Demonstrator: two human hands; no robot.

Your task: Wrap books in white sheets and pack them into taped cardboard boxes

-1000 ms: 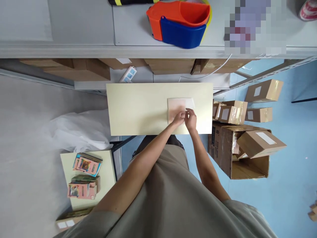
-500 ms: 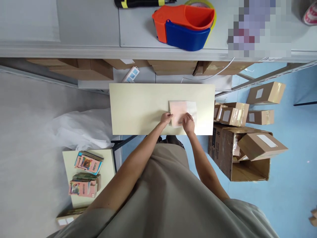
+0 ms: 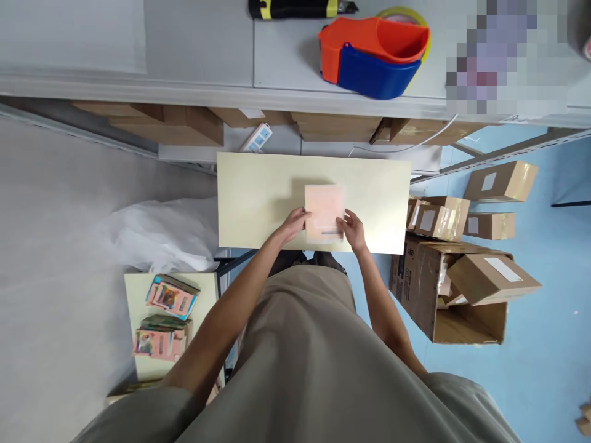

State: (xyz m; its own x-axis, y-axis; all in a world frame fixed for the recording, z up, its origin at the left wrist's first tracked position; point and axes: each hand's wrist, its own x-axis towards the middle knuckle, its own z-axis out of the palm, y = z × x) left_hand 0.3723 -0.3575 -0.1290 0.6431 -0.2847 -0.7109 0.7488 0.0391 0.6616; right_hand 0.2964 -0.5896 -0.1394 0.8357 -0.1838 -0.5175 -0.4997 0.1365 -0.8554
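A pink booklet (image 3: 324, 212) is held above the pale table (image 3: 258, 197), its surface slightly blurred by motion. A small dark strip shows near its lower edge. My left hand (image 3: 294, 223) pinches the booklet's left edge, with the thumb on top. At its lower right edge, my right hand (image 3: 353, 229) grips the booklet between thumb and fingers. The fingertips beneath it are hidden.
A shelf (image 3: 194, 92) crosses the far side, bearing an orange and blue tape dispenser (image 3: 373, 58) and a utility knife (image 3: 295, 8). Cardboard boxes (image 3: 443, 215) stand on the right. Books (image 3: 170, 298) lie on a side table at left, near white plastic sheeting (image 3: 166, 234).
The booklet has moved left relative to the table and appears lifted. The whitish part on its right no longer shows. My right hand has shifted from its face to its right edge.
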